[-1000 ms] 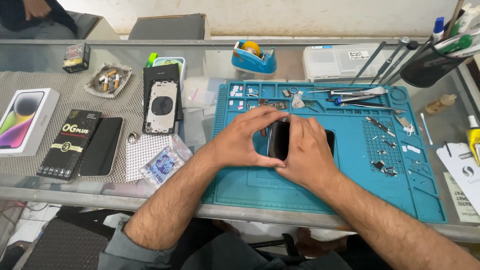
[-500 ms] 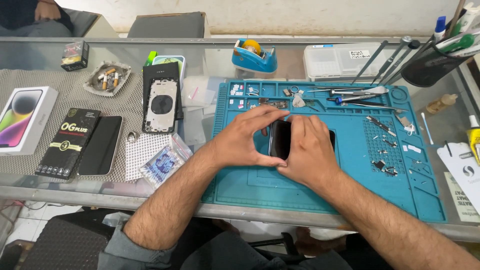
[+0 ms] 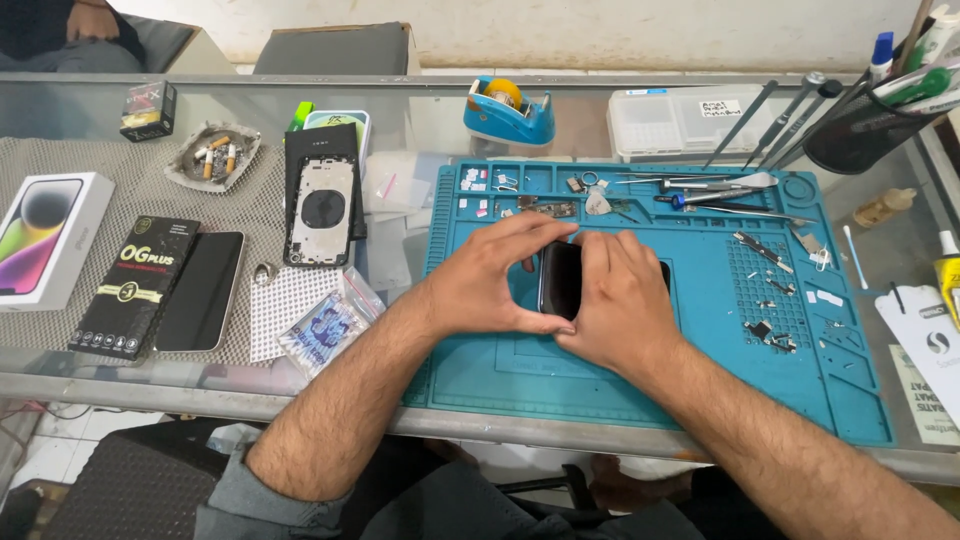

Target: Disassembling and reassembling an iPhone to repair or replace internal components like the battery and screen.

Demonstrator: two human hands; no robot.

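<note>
- Our left hand (image 3: 488, 285) curls around the near end of a black smartphone (image 3: 562, 280), thumb under its edge and fingers arched over the top.
- Our right hand (image 3: 615, 300) lies flat on the phone, fingers pressed together, covering most of it.
- The phone rests mid-way on the blue repair mat (image 3: 640, 385).
- Beyond it, tweezers (image 3: 715, 185) lie on the mat.
- Further off we see a blue tape dispenser (image 3: 508, 115) on the glass counter (image 3: 420, 100).
</note>
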